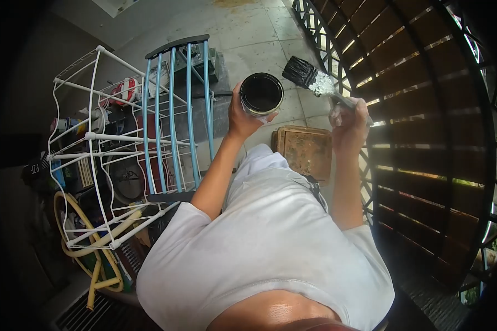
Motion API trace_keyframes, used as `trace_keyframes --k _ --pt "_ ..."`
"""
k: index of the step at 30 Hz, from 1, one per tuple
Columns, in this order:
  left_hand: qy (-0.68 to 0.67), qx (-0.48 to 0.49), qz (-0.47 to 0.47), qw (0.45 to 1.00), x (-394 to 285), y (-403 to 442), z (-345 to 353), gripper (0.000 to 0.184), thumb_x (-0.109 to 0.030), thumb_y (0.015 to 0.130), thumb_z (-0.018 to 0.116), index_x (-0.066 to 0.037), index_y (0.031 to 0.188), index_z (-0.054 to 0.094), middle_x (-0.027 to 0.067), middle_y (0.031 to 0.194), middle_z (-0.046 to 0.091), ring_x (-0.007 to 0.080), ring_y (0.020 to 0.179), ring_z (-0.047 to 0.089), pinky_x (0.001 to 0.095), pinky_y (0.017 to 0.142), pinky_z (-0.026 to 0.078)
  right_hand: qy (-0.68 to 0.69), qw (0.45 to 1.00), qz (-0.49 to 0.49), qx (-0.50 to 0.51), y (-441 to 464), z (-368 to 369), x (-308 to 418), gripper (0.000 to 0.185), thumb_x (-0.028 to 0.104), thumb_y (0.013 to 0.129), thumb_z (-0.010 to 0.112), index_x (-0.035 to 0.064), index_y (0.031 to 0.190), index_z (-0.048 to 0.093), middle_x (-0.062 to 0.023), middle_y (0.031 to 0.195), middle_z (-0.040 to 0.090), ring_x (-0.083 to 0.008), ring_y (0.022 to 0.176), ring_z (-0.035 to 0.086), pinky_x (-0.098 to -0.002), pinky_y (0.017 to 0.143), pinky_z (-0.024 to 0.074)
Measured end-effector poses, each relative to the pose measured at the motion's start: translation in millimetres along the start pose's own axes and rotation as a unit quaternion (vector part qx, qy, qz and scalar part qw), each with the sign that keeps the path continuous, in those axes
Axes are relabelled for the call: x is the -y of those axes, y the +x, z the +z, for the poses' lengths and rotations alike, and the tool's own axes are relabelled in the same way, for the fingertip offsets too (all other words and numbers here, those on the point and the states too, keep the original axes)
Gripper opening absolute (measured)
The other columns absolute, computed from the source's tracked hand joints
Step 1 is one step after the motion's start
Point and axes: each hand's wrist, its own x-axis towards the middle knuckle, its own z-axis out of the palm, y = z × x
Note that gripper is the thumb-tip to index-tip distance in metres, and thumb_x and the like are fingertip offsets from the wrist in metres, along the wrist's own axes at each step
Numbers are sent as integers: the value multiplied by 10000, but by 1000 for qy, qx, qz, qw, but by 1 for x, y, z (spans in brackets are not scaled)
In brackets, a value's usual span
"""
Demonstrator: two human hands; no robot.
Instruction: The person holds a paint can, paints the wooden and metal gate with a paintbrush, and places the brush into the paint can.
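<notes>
Tiled floor [246, 36] | left hand [243, 118] gripping one can [262, 92] | right hand [350, 121] gripping one brush [309, 77]

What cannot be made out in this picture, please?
Brush handle: head view, partly covered by the right hand.
Fill level of the can: head view, lost in darkness.
Left hand's fingers: head view, partly behind the can.
Area beyond the slats: head view, mostly blocked by them.

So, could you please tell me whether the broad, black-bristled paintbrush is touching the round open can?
Apart: the head view plainly shows grey floor between the black-bristled paintbrush and the round open can.
</notes>
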Motion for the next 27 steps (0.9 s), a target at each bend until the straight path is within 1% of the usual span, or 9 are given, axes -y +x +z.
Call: trace_keyframes --k 7,13,16,18,20,22,23,26,27 --pt "-187 82 -126 971 44 71 22 945 -296 678 1058 -24 1432 558 133 1334 717 237 1201 712 391 1045 577 -16 999 -34 -15 60 7 0 303 264 1153 612 -28 1220 660 -58 776 631 -106 657 543 -262 559 376" --pt "-438 101 -310 838 114 149 58 923 -239 713 1009 -54 1488 544 91 1377 688 217 1270 655 404 1125 516 0 996 -86 -2 170 44 -12 305 273 1168 578 -8 1268 645 -103 820 668 -104 669 542 -253 564 372" --pt "-456 145 -308 822 149 199 68 929 -212 730 985 -85 1533 535 77 1427 678 230 1326 648 427 1165 504 27 995 -97 0 226 51 -36 319 283 1171 569 -7 1289 632 -113 832 672 -105 680 541 -255 569 382" --pt "-338 171 -208 902 166 236 71 1033 -283 677 1029 -92 1551 512 100 1463 648 253 1370 618 443 1189 487 35 994 -100 -21 255 59 -54 321 283 1173 565 -7 1297 625 -116 826 670 -105 679 540 -256 571 390" --pt "-216 168 -66 960 177 270 74 1110 -293 623 1061 -93 1563 504 131 1487 618 309 1422 569 471 1217 459 32 991 -124 -30 283 58 -74 401 349 1171 553 2 1372 578 -160 946 719 -147 767 614 -298 639 474" --pt "-59 134 164 976 173 313 68 1159 -314 580 1081 -96 1559 501 216 1598 490 448 1468 519 561 1215 459 17 983 -162 -80 304 69 -91 451 391 1169 544 10 1411 551 -184 1035 739 -176 853 659 -328 694 517" --pt "-164 105 144 970 187 314 80 1166 -309 559 1087 -118 1553 507 282 1673 351 555 1478 473 633 1195 462 0 984 -154 -85 314 53 -110 500 451 1166 518 61 1478 497 -211 1276 718 -226 1075 673 -418 866 585" --pt "-202 110 200 952 209 330 95 1053 -270 625 1065 -250 1537 539 309 1678 298 556 1527 412 663 1222 425 17 981 -102 -166 337 58 -147 481 461 1168 500 114 1500 470 -209 1459 644 -259 1241 629 -521 1034 579" --pt "-225 120 206 945 214 333 99 1019 -255 656 1051 -264 1536 539 308 1680 289 559 1537 396 664 1228 417 22 986 -73 -147 339 47 -163 479 464 1164 502 144 1516 442 -206 1571 571 -299 1375 579 -606 1150 518"
